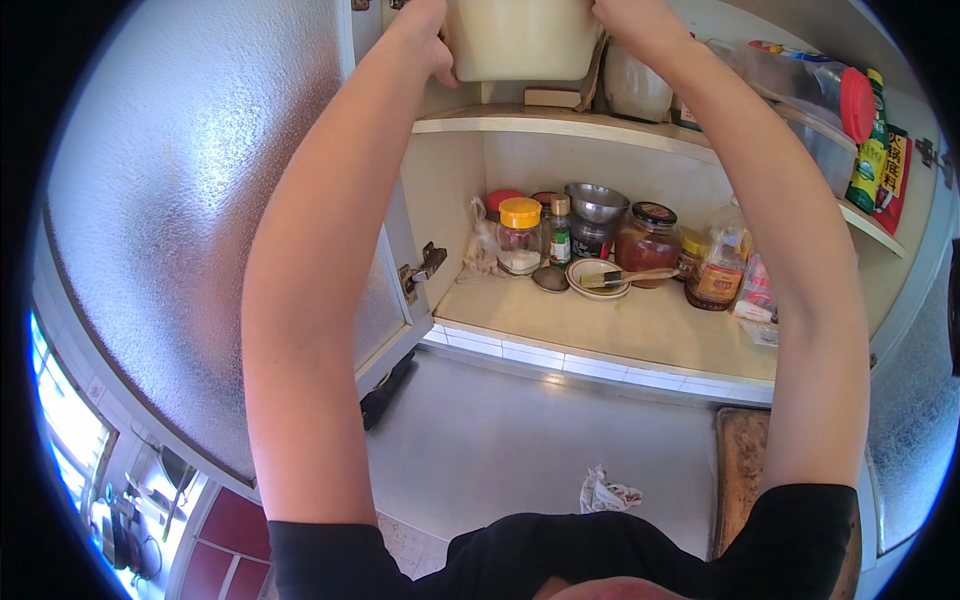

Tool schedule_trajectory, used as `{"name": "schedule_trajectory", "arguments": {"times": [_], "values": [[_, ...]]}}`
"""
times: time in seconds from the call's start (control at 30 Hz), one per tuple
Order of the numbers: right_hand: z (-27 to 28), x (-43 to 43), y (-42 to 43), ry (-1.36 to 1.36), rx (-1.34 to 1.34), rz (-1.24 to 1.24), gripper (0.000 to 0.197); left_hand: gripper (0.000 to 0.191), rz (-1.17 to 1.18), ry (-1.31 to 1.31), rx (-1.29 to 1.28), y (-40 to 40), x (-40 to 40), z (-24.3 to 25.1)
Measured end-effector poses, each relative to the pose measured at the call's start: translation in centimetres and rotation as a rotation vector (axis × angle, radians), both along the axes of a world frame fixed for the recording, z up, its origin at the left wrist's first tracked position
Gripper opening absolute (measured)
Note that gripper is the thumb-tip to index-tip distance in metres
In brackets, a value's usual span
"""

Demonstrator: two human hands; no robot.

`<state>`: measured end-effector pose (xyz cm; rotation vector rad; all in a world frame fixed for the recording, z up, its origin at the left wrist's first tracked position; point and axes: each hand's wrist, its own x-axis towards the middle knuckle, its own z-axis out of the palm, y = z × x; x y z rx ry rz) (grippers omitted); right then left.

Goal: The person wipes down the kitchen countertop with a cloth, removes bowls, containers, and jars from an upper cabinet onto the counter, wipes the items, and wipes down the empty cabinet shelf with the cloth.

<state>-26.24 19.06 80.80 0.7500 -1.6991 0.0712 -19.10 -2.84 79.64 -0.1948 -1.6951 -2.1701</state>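
Both my arms reach up to a cream-coloured plastic container (525, 37) at the upper shelf of a wall cabinet. My left hand (433, 37) grips its left side, and the fingertips go out of the picture at the top. At its upper right corner is my right hand (637, 19), partly cut off by the top edge. The container's upper part is out of view. Just right of it, a large glass jar (637, 82) stands on the shelf (600, 127), and a small flat box (553, 97) lies below and behind.
On the lower shelf stand a yellow-lidded jar (520, 236), a metal bowl (597, 202), a dark-lidded jar (649, 244), a sauce bottle (718, 277) and a brush (630, 277) on a saucer. A frosted glass door (172, 225) hangs open at left. A crumpled cloth (607, 493) lies on the counter (525, 427).
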Motion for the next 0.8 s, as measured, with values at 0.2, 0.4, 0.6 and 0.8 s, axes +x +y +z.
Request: {"name": "schedule_trajectory", "arguments": {"times": [0.2, 0.4, 0.6, 0.8], "values": [[-0.1, 5.6, 1.5, 0.152, 0.027, 0.053, 0.014, 0.052, 0.006, 0.052, -0.017, 0.6, 5.1, 0.3], [-0.8, 11.9, 4.2, 0.256, 0.057, 0.148, 0.010, 0.043, -0.029, 0.087, 0.092, 2.3, 10.4, -0.4], [-3.0, 20.7, 5.4, 0.364, 0.115, 0.297, 0.008, 0.075, 0.129, 0.173, 0.079, 3.3, 20.3, -4.3], [-9.1, 25.6, 7.7, 0.568, 0.194, 0.267, 0.018, 0.073, 0.180, 0.180, -0.145, 5.1, 28.5, -10.2]]}}
